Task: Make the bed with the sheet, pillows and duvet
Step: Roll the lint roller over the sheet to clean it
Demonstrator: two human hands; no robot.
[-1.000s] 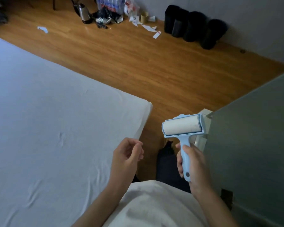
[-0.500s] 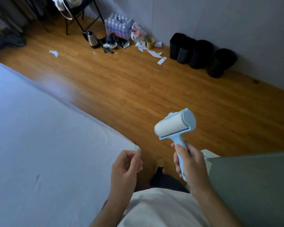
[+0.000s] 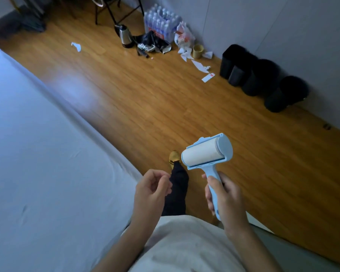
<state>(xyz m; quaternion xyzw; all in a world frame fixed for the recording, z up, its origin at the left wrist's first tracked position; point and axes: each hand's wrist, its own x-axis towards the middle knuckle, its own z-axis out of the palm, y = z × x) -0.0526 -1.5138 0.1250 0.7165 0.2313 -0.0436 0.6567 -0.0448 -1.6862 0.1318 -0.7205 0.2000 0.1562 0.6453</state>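
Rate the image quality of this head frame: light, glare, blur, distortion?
Head view: dim, bluish light; a pale glare patch lies on the wooden floor beside the bed. Wide-angle bending curves the bed edge and wall line. The lint roller in the right hand and the left hand are fairly sharp; the far clutter is soft.

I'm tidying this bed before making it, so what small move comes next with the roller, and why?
Probably bring the lint roller down onto the white sheet and roll. The right hand grips its handle in mid-air over the floor, off the bed; the left hand seems empty.
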